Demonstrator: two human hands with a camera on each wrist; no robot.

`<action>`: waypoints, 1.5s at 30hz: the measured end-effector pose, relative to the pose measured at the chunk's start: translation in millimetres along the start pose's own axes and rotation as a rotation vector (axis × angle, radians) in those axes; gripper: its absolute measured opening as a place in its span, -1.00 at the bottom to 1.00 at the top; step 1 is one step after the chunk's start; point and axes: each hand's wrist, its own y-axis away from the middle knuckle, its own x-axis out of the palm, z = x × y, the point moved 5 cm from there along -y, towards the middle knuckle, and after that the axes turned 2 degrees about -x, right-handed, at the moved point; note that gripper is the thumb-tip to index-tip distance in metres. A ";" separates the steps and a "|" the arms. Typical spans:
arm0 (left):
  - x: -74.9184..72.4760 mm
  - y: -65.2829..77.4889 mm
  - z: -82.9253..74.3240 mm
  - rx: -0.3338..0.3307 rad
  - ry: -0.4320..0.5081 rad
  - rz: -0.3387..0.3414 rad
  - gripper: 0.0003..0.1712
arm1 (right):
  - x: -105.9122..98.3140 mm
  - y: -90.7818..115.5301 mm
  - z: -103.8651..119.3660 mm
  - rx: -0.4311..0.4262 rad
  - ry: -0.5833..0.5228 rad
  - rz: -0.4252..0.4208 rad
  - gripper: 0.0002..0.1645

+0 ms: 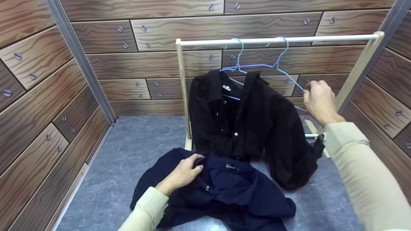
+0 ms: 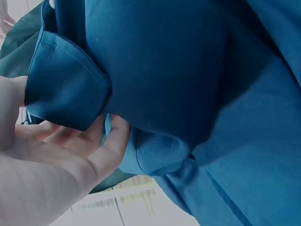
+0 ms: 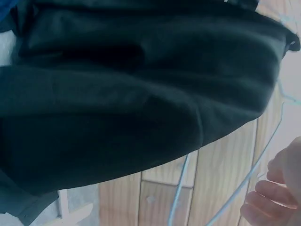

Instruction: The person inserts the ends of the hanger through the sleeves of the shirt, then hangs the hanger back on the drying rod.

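Observation:
My left hand holds the collar of a navy shirt that lies bunched on the grey surface. In the left wrist view the shirt's collar flap sits between thumb and fingers. At the right, my right hand pinches the lower end of a light blue wire hanger, whose hook is over the rack's rod. Beside it a black shirt hangs on another blue hanger. The right wrist view shows the curled fingers at the edge, close to the hanger wire.
A clothes rack with a white rod and wooden side posts stands at the back. Wood-patterned walls enclose the grey surface on several sides. The black shirt's hem and sleeve hang down behind the navy shirt.

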 end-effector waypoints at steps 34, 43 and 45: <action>-1.9 10.5 6.2 -0.031 -0.015 0.000 -0.60 | -15.9 -13.3 -4.8 0.089 -0.167 -0.166 -0.75; 0.6 10.0 7.9 -0.014 -0.006 -0.034 -0.63 | -36.1 -11.0 -8.5 0.122 -0.152 -0.226 -0.77; 0.3 9.9 7.4 -0.005 -0.010 -0.046 -0.64 | -40.7 -9.5 -10.9 0.125 -0.152 -0.230 -0.77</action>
